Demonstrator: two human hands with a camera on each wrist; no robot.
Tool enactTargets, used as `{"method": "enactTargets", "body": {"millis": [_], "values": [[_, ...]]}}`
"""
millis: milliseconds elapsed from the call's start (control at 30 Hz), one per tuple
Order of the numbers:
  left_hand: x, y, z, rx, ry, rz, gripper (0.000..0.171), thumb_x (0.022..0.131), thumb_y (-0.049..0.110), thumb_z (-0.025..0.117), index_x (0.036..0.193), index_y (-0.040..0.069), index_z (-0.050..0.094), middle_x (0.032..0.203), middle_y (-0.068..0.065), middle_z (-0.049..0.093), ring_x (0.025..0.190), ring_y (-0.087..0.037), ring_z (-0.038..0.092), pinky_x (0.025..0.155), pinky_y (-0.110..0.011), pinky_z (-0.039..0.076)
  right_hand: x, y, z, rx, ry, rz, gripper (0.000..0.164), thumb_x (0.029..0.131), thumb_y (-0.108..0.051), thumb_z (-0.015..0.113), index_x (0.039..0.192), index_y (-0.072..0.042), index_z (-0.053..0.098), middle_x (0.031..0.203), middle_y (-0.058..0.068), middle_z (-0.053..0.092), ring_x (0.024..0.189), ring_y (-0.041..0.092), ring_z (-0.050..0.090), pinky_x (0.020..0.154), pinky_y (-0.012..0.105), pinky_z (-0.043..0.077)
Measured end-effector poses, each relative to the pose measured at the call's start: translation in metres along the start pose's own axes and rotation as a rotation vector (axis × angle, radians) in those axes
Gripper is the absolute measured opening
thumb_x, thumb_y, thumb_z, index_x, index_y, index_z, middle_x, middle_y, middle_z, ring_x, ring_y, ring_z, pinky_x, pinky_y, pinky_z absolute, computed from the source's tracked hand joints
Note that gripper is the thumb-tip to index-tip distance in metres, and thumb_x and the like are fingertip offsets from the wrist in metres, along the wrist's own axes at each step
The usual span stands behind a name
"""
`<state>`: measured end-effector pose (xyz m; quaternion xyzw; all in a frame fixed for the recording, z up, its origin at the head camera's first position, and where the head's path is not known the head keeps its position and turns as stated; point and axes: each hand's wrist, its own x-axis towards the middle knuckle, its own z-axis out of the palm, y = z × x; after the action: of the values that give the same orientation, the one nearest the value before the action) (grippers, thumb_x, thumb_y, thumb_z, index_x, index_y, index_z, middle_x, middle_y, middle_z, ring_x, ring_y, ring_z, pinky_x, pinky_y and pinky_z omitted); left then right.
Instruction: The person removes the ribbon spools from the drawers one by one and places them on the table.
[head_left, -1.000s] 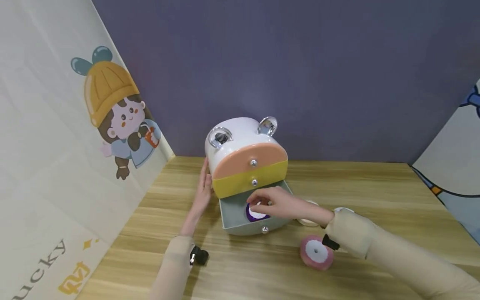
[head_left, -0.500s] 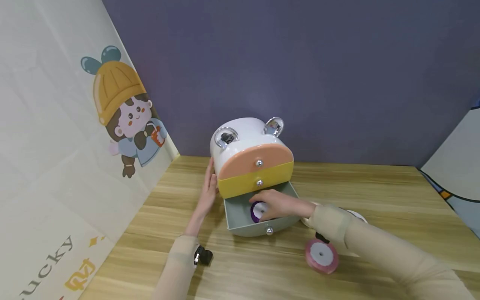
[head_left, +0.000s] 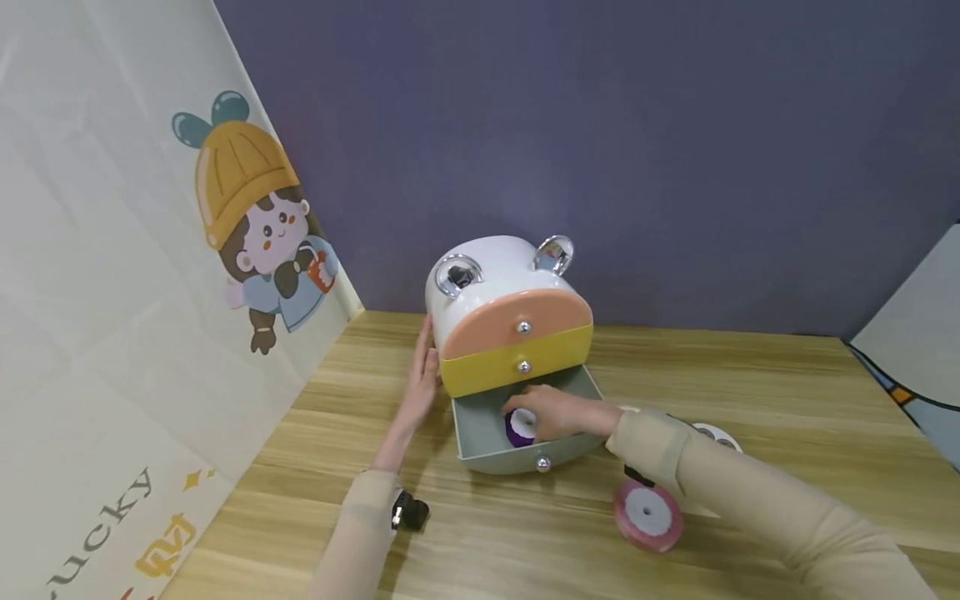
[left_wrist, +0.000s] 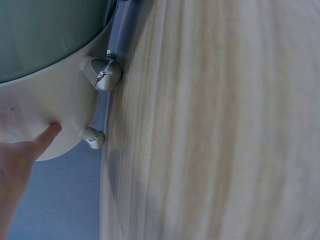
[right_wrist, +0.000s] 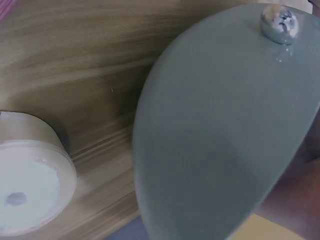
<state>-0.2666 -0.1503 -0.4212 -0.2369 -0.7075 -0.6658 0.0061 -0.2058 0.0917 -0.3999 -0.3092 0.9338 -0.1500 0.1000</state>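
Observation:
A white drawer box with chrome ears stands on the table, its lowest, grey-green drawer pulled out. Inside that drawer lies a spool of purple ribbon with a white centre. My right hand reaches in from the right, its fingers and thumb curled round the spool's edge and covering its right part. In the right wrist view the drawer front hides most of this hand. My left hand rests against the box's left side with straight fingers; in the left wrist view a finger touches the white wall.
A pink ribbon spool lies on the table right of the drawer. A cream spool is beside the drawer, mostly behind my right sleeve in the head view. Farther right is a white round item, partly covered. A dark wall rises behind.
My right hand has lowered and spread from above the purple spool, then closed round its edge. The left hand stays against the box. The head view has shifted slightly left.

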Motion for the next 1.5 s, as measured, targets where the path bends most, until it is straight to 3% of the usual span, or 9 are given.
{"method": "enactTargets", "body": {"millis": [200,367,633,967,1200,1500], "values": [[-0.001,0.000,0.004,0.000,-0.005,-0.006,0.056,0.110,0.017,0.023,0.161,0.025,0.003,0.170,-0.004,-0.002,0.152,-0.042,0.017,0.111,-0.063,0.038,-0.004,0.003,0.005,0.036,0.011,0.035,0.059,0.072,0.003,0.081,0.128,-0.005,0.063,0.125,0.018,0.064,0.116,0.036,0.058,0.097,0.047,0.052],[-0.001,-0.002,0.005,0.000,-0.012,-0.014,0.056,0.110,0.017,0.023,0.161,0.026,0.003,0.170,-0.004,-0.003,0.152,-0.042,0.018,0.111,-0.062,0.039,-0.009,0.001,0.003,0.038,0.048,0.042,0.058,0.072,-0.008,0.086,0.125,-0.006,0.063,0.121,0.017,0.064,0.112,0.034,0.058,0.090,0.044,0.053],[0.001,-0.003,0.005,-0.012,-0.009,-0.015,0.056,0.110,0.017,0.023,0.161,0.025,0.002,0.170,-0.004,-0.003,0.151,-0.042,0.019,0.110,-0.063,0.040,-0.018,-0.012,-0.018,0.101,0.074,0.108,0.061,0.073,-0.019,0.087,0.126,-0.005,0.061,0.124,0.016,0.064,0.111,0.028,0.057,0.091,0.040,0.052],[-0.002,-0.004,0.004,-0.019,-0.003,-0.028,0.055,0.110,0.019,0.023,0.161,0.027,0.004,0.170,-0.006,-0.001,0.149,-0.045,0.024,0.110,-0.064,0.040,-0.034,-0.020,-0.041,0.096,0.090,0.099,0.066,0.070,-0.021,0.089,0.127,-0.003,0.061,0.125,0.013,0.067,0.112,0.026,0.061,0.095,0.038,0.052],[-0.002,-0.003,0.006,-0.007,0.002,-0.030,0.055,0.110,0.019,0.024,0.161,0.026,0.004,0.169,-0.008,0.000,0.148,-0.046,0.025,0.110,-0.063,0.039,-0.058,-0.018,-0.055,0.089,0.172,0.061,0.069,0.071,-0.021,0.088,0.130,0.000,0.060,0.131,0.018,0.064,0.122,0.036,0.058,0.103,0.051,0.050],[0.000,0.000,-0.001,0.005,0.006,-0.023,0.055,0.110,0.024,0.024,0.161,0.030,0.004,0.170,-0.006,-0.001,0.151,-0.043,0.020,0.110,-0.065,0.038,-0.111,-0.004,-0.060,0.104,0.334,0.075,0.065,0.073,-0.020,0.087,0.129,-0.002,0.060,0.128,0.019,0.064,0.118,0.039,0.059,0.095,0.054,0.053]]}}
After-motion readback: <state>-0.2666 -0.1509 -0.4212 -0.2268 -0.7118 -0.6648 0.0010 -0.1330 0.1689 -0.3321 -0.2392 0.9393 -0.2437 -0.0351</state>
